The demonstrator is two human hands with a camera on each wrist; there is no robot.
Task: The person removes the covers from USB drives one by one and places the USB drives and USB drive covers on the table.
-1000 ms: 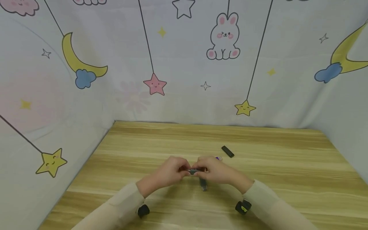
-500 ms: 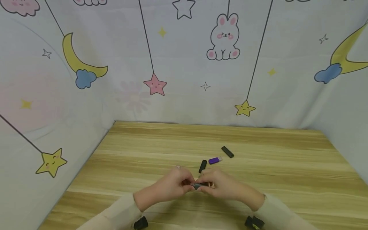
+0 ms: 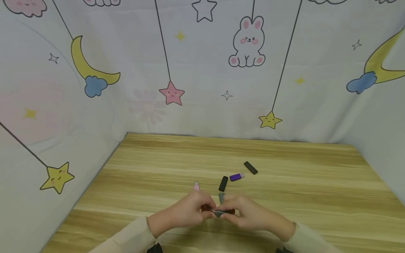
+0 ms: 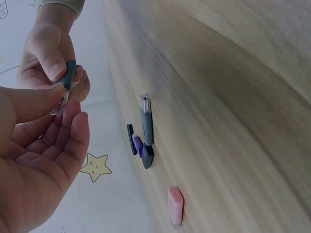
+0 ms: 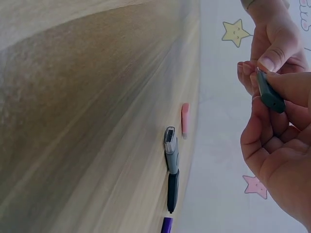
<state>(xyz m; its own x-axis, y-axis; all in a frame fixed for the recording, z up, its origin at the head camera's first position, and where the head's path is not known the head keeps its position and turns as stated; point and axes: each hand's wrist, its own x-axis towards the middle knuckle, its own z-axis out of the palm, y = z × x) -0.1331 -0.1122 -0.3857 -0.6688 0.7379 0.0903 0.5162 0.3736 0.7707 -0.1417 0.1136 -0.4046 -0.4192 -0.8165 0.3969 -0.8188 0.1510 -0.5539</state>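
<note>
Far from the back edge of the table (image 3: 152, 161), left hand (image 3: 186, 211) and right hand (image 3: 251, 213) pinch a green USB stick (image 5: 271, 95).

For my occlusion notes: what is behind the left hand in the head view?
A pink stick: its far end shows past the left hand; its near end is covered.

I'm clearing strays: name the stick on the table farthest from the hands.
The black stick beyond the purple stick; the other black stick, grey stick and pink stick all lie nearer.

Dk grn USB (image 5: 272, 99), woodgrain tbl (image 3: 310, 175)
</note>
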